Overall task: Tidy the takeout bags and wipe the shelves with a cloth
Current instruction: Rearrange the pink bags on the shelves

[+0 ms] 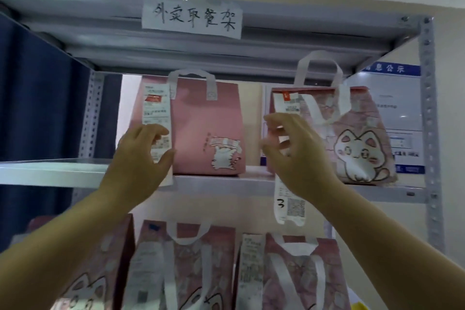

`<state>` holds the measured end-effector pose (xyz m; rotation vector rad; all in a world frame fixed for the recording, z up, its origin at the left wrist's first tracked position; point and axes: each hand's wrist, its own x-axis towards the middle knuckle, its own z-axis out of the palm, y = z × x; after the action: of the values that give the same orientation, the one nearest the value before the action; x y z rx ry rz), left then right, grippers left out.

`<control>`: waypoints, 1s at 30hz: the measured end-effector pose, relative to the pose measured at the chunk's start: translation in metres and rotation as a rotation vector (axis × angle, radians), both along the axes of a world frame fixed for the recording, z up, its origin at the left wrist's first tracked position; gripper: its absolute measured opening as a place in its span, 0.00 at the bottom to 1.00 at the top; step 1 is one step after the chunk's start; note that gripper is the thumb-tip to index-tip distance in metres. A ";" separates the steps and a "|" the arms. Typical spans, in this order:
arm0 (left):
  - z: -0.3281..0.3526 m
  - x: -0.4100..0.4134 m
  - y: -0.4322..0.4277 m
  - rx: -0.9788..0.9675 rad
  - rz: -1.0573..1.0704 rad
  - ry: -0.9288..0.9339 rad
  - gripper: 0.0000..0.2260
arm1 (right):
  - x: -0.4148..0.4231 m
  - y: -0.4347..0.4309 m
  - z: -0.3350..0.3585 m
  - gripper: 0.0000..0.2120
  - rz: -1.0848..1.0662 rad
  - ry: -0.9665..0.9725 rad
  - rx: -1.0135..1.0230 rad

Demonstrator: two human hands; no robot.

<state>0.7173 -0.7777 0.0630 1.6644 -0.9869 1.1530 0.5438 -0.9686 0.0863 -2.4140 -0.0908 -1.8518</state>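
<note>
1. L hand point(141, 158): fingers and thumb curled narrow across the receipt strip point(156, 103) stuck on the left pink bag point(201, 121), holding its lower part.
2. R hand point(297, 156): fingers spread and half curled at the left edge of the right pink bag point(359, 133). Can't tell if it grips anything.
3. Long receipt point(289, 206) from the right bag runs behind the R hand and hangs past the shelf edge.
4. Both bags stand upright on the mid shelf point(50, 171), apart, cat prints facing out. Right bag's handles are up and one flops over.
5. Top shelf point(100, 33) has a handwritten paper label point(191, 19) taped on its front.
6. Below: more pink bags point(191, 259) w/ receipts, side by side.
7. Far right behind the rack: notice board point(392, 98). Left: dark blue curtain point(37, 108).
</note>
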 end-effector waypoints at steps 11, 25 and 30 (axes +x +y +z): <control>-0.001 0.087 0.039 0.065 -0.067 0.335 0.36 | 0.094 0.008 -0.019 0.25 -0.128 0.288 0.382; -0.007 0.082 0.031 0.114 -0.290 0.252 0.21 | 0.078 0.021 -0.025 0.18 -0.268 0.157 0.428; -0.013 0.065 0.033 0.042 -0.202 0.186 0.25 | 0.058 0.022 -0.030 0.20 -0.308 0.026 0.372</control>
<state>0.7818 -0.7444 0.0505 1.6299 -1.0391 0.8349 0.6018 -0.9466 0.0567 -2.2821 0.6045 -1.7510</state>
